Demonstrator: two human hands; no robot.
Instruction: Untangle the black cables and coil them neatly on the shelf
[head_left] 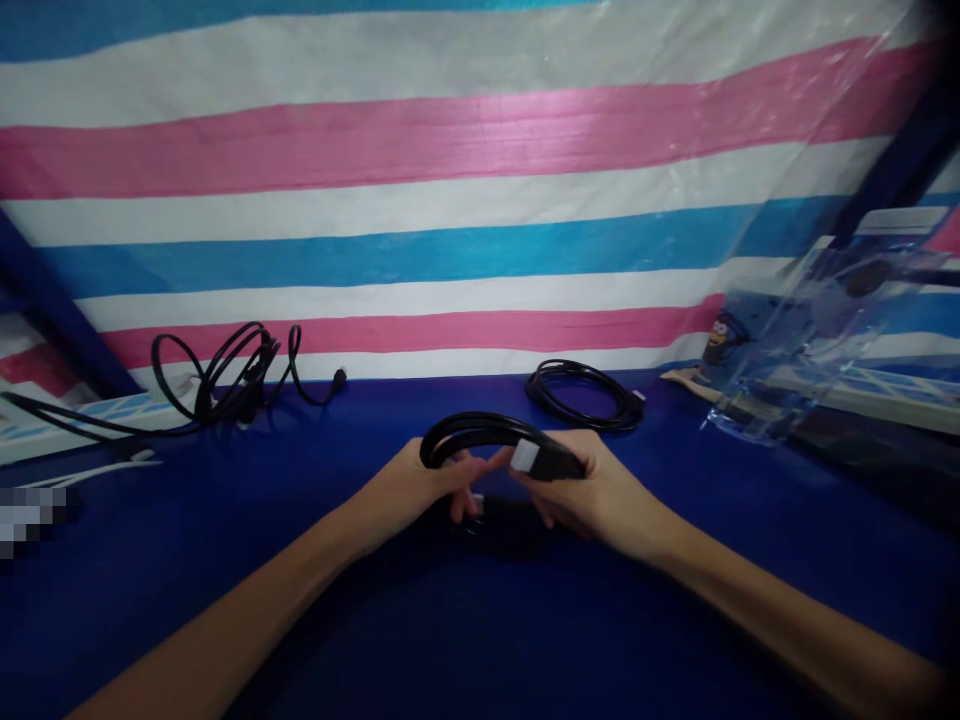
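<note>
Between my two hands I hold a black cable (480, 424) wound into loops, just above the blue table. My left hand (424, 485) grips the left side of the coil, thumb across the strands. With thumb and fingers closed, my right hand (596, 490) pinches the coil's right side, where a black connector with a pale grey end (526, 456) points left. Below the hands a second small pale tip (478, 505) shows among dark loops. The lower part of the coil is dim and partly hidden by my fingers.
Behind on the blue table (360, 640) lies another coiled black cable (581, 395). A loose tangle of black cable (240, 375) is at the back left. Clear plastic packaging (795, 360) stands at the right. A striped sheet (420, 230) hangs along the back.
</note>
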